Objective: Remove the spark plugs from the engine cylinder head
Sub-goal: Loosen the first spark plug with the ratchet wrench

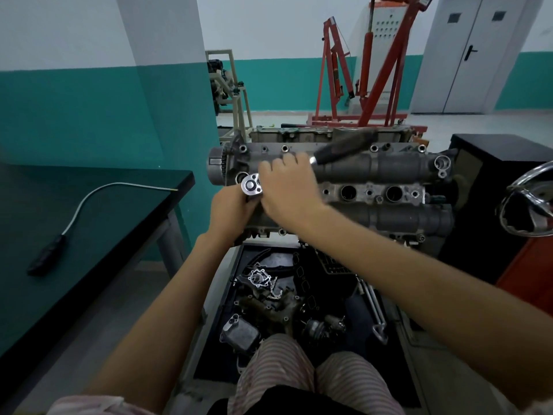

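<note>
While both hands [230,211] [287,187] clasp the ratchet [252,184] over the cylinder head's [389,169] left end, its handle [344,146] points right.

Flexible pickup tool [68,226] on dark table [125,190], red engine hoist [371,73]

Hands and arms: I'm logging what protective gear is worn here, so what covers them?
Nothing does. The left hand and right hand are bare, with no gloves, rings or watch in view. Both forearms are uncovered too. A pale pink sleeve shows only at the bottom edge of the picture, near the left upper arm.
</note>
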